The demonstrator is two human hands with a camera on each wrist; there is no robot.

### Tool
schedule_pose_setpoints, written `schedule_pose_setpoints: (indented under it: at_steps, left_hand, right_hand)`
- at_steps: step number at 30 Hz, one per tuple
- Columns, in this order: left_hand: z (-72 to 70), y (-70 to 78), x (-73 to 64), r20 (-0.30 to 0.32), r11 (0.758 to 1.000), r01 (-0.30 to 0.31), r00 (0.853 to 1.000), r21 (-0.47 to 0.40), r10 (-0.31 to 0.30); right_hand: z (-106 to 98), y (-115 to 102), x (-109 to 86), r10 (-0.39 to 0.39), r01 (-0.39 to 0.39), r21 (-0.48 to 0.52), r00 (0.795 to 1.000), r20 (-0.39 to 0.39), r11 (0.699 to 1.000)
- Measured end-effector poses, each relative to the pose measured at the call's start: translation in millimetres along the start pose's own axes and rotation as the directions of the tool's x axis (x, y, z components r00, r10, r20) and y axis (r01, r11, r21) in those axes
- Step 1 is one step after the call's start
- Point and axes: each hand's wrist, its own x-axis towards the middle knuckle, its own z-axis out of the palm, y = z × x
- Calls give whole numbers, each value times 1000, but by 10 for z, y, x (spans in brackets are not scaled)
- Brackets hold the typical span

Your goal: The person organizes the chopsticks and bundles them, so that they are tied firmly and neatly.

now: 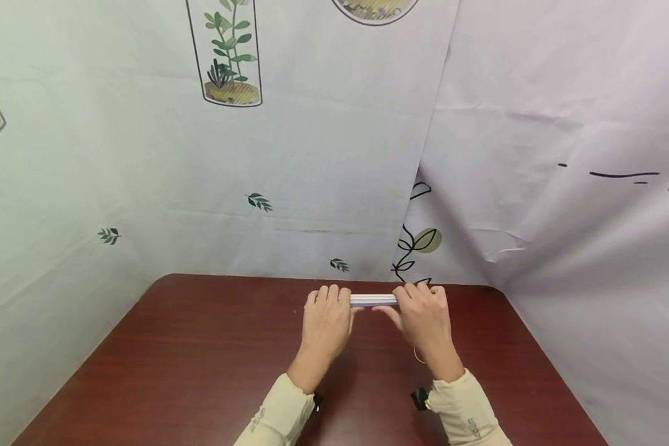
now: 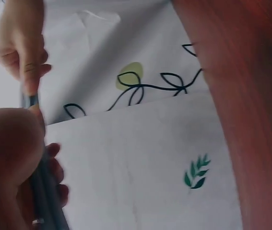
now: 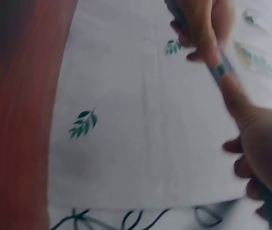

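Both hands hold a thin flat slab, seen edge-on in the head view with a pale, layered-looking edge. The left hand grips its left end, fingers over the top and thumb on the near side. At the other end the right hand has the same grip, its thumb pointing inward. In the left wrist view the slab shows a dark grey edge, with fingers curled behind it. The right wrist view has both thumbs meeting near the middle of the slab. Its broad faces are hidden, so I cannot tell its kind.
Below the hands spreads a reddish-brown wooden table with rounded far corners. A white cloth backdrop printed with plants hangs behind and at the sides. Beige sleeves cover the forearms, and a small black device sits at the right wrist.
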Motion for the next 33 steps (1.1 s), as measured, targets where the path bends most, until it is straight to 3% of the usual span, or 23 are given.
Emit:
schedule_pose_setpoints:
  at_steps: [5, 9, 12, 16, 20, 23, 27, 33]
  left_hand:
    - [21, -39, 65, -120, 999, 29, 993, 29, -25]
    - [-37, -42, 94, -130, 997, 63, 990, 37, -57]
    - [-74, -8, 81, -86, 997, 77, 994, 30, -74]
    - [-91, 54, 35, 18, 995, 103, 995, -3, -103]
    - [-75, 75, -4, 81, 995, 103, 992, -7, -102]
    - [-50, 52, 1, 28, 995, 95, 995, 5, -95]
    - [-26, 2, 23, -94, 995, 99, 991, 2, -98]
    - [-74, -40, 50, -180, 997, 83, 980, -6, -83]
  right_hand:
    - [-35, -66, 25, 70, -68, -33, 995, 73, 997]
    - [-11, -72, 20, 66, -67, 8, 996, 53, 998]
    - [30, -59, -4, 47, -46, 30, 999, -17, 998]
    - [89, -32, -28, 22, -18, 39, 994, -104, 999]
    - [135, -14, -33, 0, 5, 32, 989, -150, 999]
    - [164, -13, -28, -17, 21, 21, 979, -203, 1000]
    - [195, -40, -19, -35, 38, 6, 960, -279, 999]
    - [206, -95, -12, -24, 29, 11, 957, -290, 1000]
